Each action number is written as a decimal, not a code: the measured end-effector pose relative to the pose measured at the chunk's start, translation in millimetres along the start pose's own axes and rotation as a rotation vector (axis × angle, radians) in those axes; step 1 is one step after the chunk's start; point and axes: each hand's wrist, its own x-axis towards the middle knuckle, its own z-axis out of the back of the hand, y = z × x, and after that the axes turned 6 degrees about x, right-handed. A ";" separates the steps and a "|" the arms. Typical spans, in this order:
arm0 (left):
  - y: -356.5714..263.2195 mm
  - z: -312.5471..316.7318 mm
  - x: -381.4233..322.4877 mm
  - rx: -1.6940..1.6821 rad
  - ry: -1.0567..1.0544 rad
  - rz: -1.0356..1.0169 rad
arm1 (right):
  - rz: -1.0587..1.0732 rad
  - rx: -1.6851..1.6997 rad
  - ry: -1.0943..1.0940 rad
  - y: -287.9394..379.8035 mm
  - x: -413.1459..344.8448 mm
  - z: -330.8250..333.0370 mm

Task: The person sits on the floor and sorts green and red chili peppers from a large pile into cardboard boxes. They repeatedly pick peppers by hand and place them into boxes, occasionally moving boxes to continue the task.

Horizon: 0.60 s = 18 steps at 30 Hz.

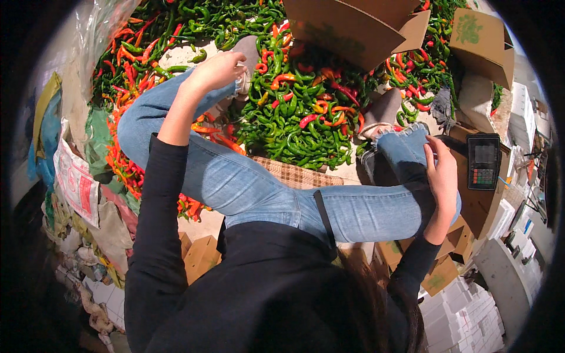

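My left hand (pixel 218 70) hovers over my left knee and shoe with its fingers loosely bent, and I see nothing in it. Over by my right knee, my right hand (pixel 442 170) is empty too, thumb and fingers apart. Between my feet lies a heap of chili peppers (pixel 300 132), mostly green with some red and orange ones. Redder peppers (pixel 132 75) spread along my left side. An open cardboard box (pixel 348 33) stands tilted at the heap's far side, its inside hidden from me.
A scale's display with keypad (pixel 483 161) stands at my right. Near it lie a grey glove (pixel 441 108) and another cardboard box (pixel 481 46). A plaid cushion (pixel 300 172) shows beneath me. Left are a printed white sack (pixel 77 176) and clear plastic sheeting (pixel 95 39).
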 end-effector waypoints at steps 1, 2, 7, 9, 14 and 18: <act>-2.4 3.0 0.8 -0.006 0.003 0.048 | 0.006 -0.058 0.038 -1.0 1.9 1.6; -5.0 5.8 1.3 -0.009 0.006 0.097 | 0.012 -0.076 0.051 -1.3 3.4 3.1; -9.2 24.4 0.9 -0.037 -0.148 0.284 | 0.016 0.034 0.107 7.0 6.1 2.9; -10.1 27.9 2.3 -0.043 -0.177 0.289 | 0.031 -0.019 0.088 10.3 5.7 2.9; -15.9 22.8 12.0 -0.026 -0.147 0.225 | 0.005 -0.079 0.120 10.3 -1.1 5.4; -23.8 23.3 15.4 -0.048 -0.130 0.177 | 0.016 -0.025 0.108 8.5 -8.9 4.5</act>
